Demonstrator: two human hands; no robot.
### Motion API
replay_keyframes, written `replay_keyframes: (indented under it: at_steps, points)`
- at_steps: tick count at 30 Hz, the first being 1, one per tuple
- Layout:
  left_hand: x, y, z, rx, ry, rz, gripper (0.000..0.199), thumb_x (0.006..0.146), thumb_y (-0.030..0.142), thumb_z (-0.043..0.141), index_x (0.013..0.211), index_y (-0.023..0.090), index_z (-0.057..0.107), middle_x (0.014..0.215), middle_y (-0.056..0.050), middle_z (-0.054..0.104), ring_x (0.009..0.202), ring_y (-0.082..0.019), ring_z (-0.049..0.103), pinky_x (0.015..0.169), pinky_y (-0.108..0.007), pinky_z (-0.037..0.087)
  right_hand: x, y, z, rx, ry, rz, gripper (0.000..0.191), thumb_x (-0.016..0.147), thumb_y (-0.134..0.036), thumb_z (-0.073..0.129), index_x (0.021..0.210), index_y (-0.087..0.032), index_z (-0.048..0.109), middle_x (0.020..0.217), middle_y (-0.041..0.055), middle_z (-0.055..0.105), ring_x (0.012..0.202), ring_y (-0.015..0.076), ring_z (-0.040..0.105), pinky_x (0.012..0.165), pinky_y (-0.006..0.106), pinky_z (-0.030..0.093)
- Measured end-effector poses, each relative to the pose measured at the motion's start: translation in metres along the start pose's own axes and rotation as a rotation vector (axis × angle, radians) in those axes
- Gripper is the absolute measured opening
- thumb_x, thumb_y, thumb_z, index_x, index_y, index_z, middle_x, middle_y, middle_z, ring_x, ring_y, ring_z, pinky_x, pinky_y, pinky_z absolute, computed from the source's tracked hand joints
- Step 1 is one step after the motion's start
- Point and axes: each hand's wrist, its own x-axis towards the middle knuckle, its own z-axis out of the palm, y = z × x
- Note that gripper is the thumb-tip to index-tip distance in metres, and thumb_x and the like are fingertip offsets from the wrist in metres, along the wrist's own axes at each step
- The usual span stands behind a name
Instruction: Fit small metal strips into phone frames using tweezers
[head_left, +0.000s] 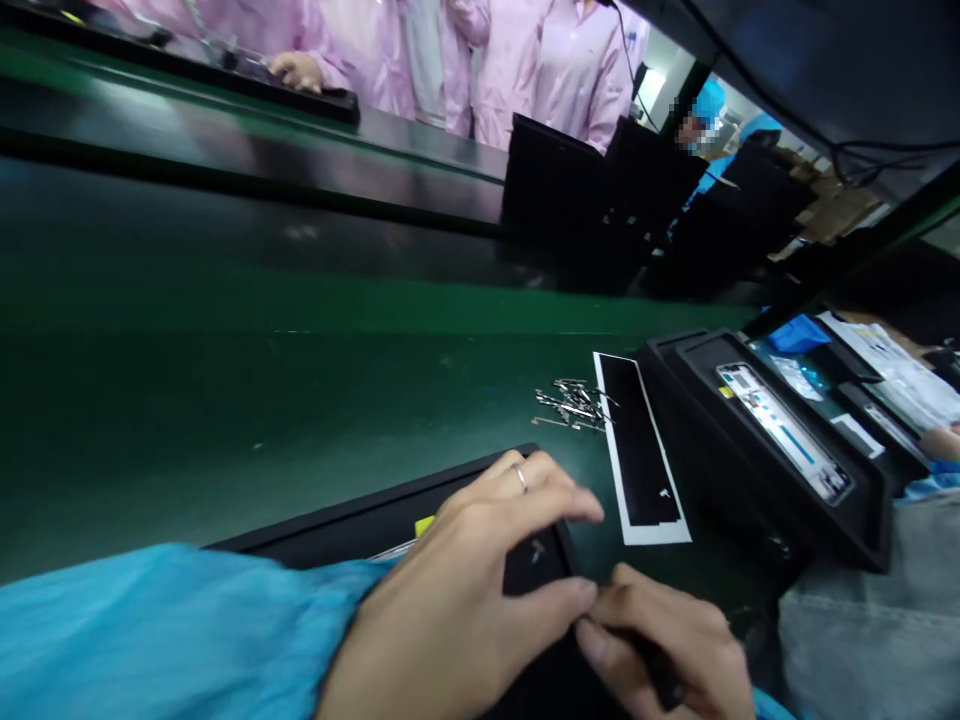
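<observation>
My left hand, with a ring on one finger and a blue sleeve, reaches over a black tray. Its thumb and index finger are apart, and the thumb tip is close to my right fingertips; whether they touch is unclear. My right hand is closed around a dark slim tool, whose tip is hidden by the fingers. On the tray lie a small metallic piece and a yellow tab beside a mostly hidden pale edge.
A pile of small metal strips lies beside a white-bordered black sheet. To the right, stacked black trays hold a phone frame. Dark upright panels stand at the back. People in pink coats are across the bench.
</observation>
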Motion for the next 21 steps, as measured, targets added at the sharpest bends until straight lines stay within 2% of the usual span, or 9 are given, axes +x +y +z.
replay_keyframes:
  at_steps: [2,4,7,10,12,14,17,20,21]
  points:
    - [0.002,-0.005,0.006,0.327,-0.124,0.197,0.011,0.072,0.016,0.055,0.064,0.022,0.059,0.077,0.002,0.058,0.076,-0.016,0.047,0.074,-0.027,0.033,-0.006,0.01,-0.007,-0.153,-0.193,-0.086,0.015,0.078,-0.014,0.049,0.065,-0.018,0.054,0.055,-0.0013,0.049,0.048,0.0072,0.042,0.047,0.021,0.032]
    - [0.006,-0.011,0.016,0.532,-0.226,0.327,0.023,0.076,0.015,0.049,0.054,0.02,0.054,0.068,0.002,0.056,0.07,-0.015,0.044,0.074,-0.028,0.033,-0.013,0.022,-0.012,-0.227,-0.265,-0.157,0.017,0.079,-0.014,0.046,0.064,-0.018,0.049,0.055,-0.0015,0.047,0.05,0.007,0.042,0.047,0.019,0.032]
    - [0.011,-0.019,0.036,0.613,-0.242,0.353,0.028,0.08,0.012,0.043,0.054,0.019,0.052,0.061,0.003,0.052,0.064,-0.013,0.042,0.079,-0.029,0.033,-0.023,0.036,-0.017,-0.25,-0.211,-0.198,0.018,0.081,-0.017,0.043,0.064,-0.018,0.047,0.054,-0.0028,0.043,0.048,0.0061,0.039,0.046,0.019,0.032]
    - [0.018,-0.019,0.047,0.594,-0.266,0.343,0.027,0.082,0.011,0.042,0.059,0.019,0.054,0.064,0.003,0.054,0.068,-0.013,0.045,0.086,-0.031,0.031,-0.03,0.042,-0.026,-0.269,-0.144,-0.155,0.015,0.081,-0.017,0.043,0.068,-0.017,0.051,0.055,-0.0029,0.044,0.048,0.006,0.043,0.046,0.017,0.035]
    - [0.026,-0.015,0.05,0.571,-0.296,0.311,0.022,0.08,0.012,0.044,0.062,0.019,0.055,0.071,0.002,0.056,0.073,-0.015,0.046,0.086,-0.034,0.031,-0.032,0.043,-0.038,-0.327,-0.016,-0.11,0.01,0.08,-0.016,0.047,0.083,-0.018,0.056,0.06,-0.0022,0.051,0.051,0.0069,0.05,0.048,0.016,0.039]
    - [0.038,-0.013,0.052,0.564,-0.342,0.223,0.018,0.078,0.012,0.046,0.063,0.018,0.055,0.076,0.0,0.058,0.073,-0.017,0.047,0.08,-0.037,0.034,-0.034,0.043,-0.051,-0.393,0.141,-0.045,0.017,0.078,-0.017,0.05,0.093,-0.02,0.057,0.068,-0.0009,0.058,0.056,0.0089,0.056,0.049,0.016,0.042]
    - [0.056,-0.014,0.057,0.614,-0.375,0.158,0.017,0.077,0.012,0.045,0.062,0.015,0.053,0.077,-0.002,0.057,0.071,-0.017,0.045,0.07,-0.036,0.035,-0.036,0.044,-0.066,-0.438,0.333,0.028,0.011,0.078,-0.016,0.051,0.077,-0.021,0.061,0.075,0.0007,0.062,0.068,0.0124,0.06,0.054,0.018,0.045]
    - [0.066,-0.02,0.065,0.693,-0.321,0.32,0.015,0.077,0.01,0.045,0.065,0.015,0.052,0.077,-0.002,0.055,0.07,-0.017,0.044,0.067,-0.033,0.035,-0.038,0.051,-0.073,-0.466,0.552,0.102,0.01,0.077,-0.019,0.054,0.076,-0.022,0.063,0.081,0.0007,0.063,0.078,0.0139,0.06,0.067,0.021,0.046]
    - [0.068,-0.023,0.068,0.727,-0.315,0.391,0.013,0.076,0.009,0.046,0.066,0.014,0.053,0.078,-0.002,0.056,0.07,-0.017,0.045,0.067,-0.032,0.036,-0.038,0.055,-0.074,-0.466,0.575,0.133,0.01,0.077,-0.02,0.054,0.078,-0.023,0.063,0.082,0.0007,0.063,0.079,0.0141,0.06,0.069,0.021,0.047]
